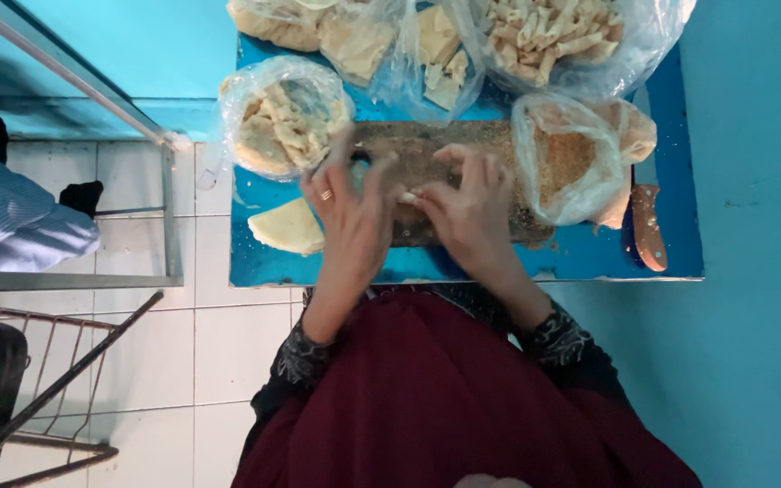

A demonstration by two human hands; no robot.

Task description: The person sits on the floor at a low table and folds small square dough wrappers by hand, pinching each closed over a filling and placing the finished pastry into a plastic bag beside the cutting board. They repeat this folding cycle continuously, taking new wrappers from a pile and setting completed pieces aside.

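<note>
Centrally, both hands' fingers (427,192) pinch small white piece (408,196); clear crumb bag (564,163) right.

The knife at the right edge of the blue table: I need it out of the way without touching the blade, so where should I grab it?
Probably grip the knife by its brown wooden handle, the rounded end nearest the person. Come from the near right side: the blade runs away from that end, up under the plastic bag of crumbs, so that end is covered, while the handle lies bare on the blue table.

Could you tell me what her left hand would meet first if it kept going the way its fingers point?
Probably the bag of pale pieces just beyond the left hand, whose fingertips point up across the board; depth is hard to judge.
</note>
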